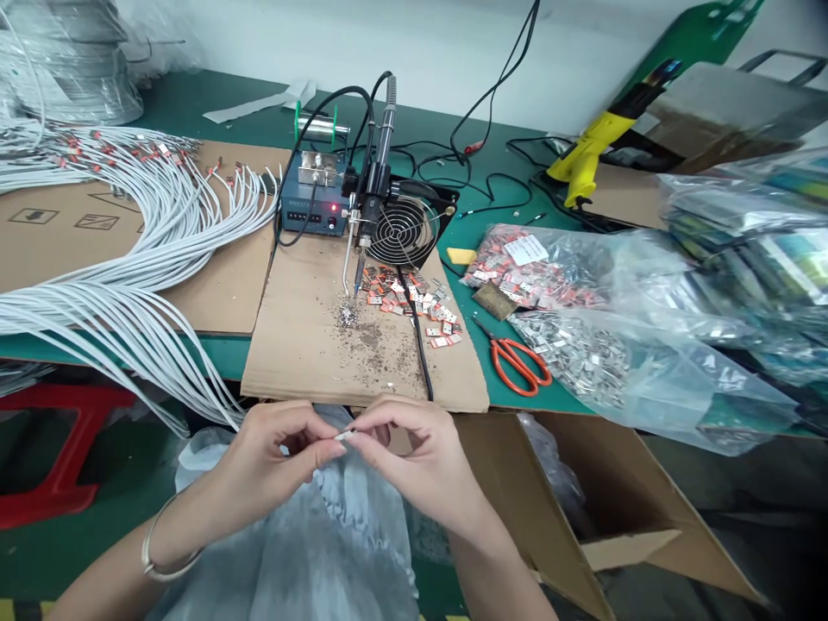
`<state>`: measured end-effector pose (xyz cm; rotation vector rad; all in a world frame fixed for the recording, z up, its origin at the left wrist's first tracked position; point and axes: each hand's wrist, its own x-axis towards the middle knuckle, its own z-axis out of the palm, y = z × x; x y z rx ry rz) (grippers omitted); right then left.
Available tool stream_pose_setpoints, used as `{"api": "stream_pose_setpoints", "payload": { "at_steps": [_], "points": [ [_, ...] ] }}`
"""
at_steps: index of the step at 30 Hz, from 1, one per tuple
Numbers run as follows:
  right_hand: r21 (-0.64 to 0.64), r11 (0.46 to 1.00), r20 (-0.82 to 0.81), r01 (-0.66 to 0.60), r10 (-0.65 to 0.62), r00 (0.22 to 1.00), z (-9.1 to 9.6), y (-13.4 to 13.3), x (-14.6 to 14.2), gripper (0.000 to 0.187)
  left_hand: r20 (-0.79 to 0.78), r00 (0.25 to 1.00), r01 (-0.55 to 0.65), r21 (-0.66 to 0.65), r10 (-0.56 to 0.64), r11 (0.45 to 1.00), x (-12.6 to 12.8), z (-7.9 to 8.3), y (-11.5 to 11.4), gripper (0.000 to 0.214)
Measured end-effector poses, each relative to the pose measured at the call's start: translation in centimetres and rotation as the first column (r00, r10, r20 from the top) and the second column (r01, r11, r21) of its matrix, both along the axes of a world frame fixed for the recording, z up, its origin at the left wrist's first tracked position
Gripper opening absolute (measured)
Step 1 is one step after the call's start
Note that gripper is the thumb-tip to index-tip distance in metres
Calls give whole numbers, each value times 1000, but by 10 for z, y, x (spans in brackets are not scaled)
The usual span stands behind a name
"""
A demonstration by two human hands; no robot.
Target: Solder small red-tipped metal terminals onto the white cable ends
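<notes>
My left hand (pixel 291 453) and my right hand (pixel 407 440) meet in front of the table edge, above my lap. Both pinch a small white piece (pixel 344 435) between thumb and forefinger. Fingertips cover most of it, so its exact kind is unclear. Beyond the hands lies a cardboard sheet (pixel 304 345) strewn with dark crumbs. On it, small orange-and-white connector boards (pixel 414 297) lie in a loose pile beside a soldering iron (pixel 372 207), which is held upright, tip down, over a heap of solder bits (pixel 348 315).
Bundled white cables (pixel 174 259) fill the left side. Behind the sheet stand a blue soldering station (pixel 314 203) and a fan (pixel 404 228). Orange-handled scissors (pixel 517 362) and plastic bags of small metal parts (pixel 575 354) lie right. An open carton (pixel 621 483) sits below the table's edge.
</notes>
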<state>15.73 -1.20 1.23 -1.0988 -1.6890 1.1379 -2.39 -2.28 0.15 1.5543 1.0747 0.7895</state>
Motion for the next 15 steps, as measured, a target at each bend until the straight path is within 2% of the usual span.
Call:
{"api": "stream_pose_setpoints", "payload": {
  "at_steps": [3,6,11,13,15],
  "points": [
    [0,999,-66,35,-35,997,-4,-1,-2,16,42,999,-15,-66,18,998,3,-1,-2,19],
    [-41,991,-221,126,-132,966,-15,-4,-15,20,108,991,-59,-162,78,985,10,-3,-4,16],
    [-95,947,-479,307,-314,820,-35,-14,-43,23,205,964,-114,-249,167,962,16,-4,-5,15],
    [-127,947,-529,295,-316,787,-38,-16,-45,21,237,954,-112,-282,182,953,15,-3,-5,16],
    [-150,962,-521,229,-273,808,-38,-16,-40,15,256,947,-109,-316,195,943,12,-1,-5,16]
  ]
}}
